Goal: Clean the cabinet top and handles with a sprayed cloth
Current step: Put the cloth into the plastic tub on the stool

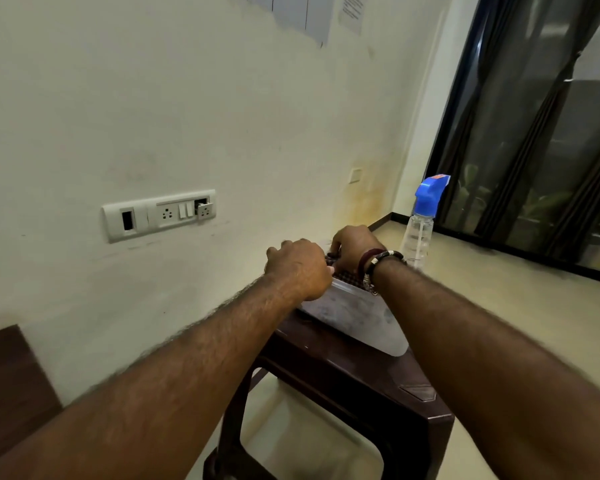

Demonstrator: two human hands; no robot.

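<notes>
- At the far end of a dark brown plastic stool (357,372) beside the wall, both hands meet over a grey-white box-like object (354,313) that sits on the stool's top.
- Left hand (300,268): fingers curled down over the object's upper edge, knuckles toward the camera; its grip looks closed, but on what exactly cannot be told.
- Right hand (355,247): also curled at that upper edge, just beyond the left hand and touching or nearly touching it. A small dark beaded or woven piece (331,259) shows between the two hands; whether it is the cloth cannot be told, nor what the grip encloses.
- Bracelets (378,263), dark with silver beads, circle the right wrist.
- Spray bottle (420,237): clear body, blue trigger head, upright just right of the right hand, behind the object, untouched.
- Wall (187,116) to the left carries a white switch-and-socket plate (160,214); one socket module hangs loose at its right end.
- Dark curtains (541,133) hang before a glass door at right.
</notes>
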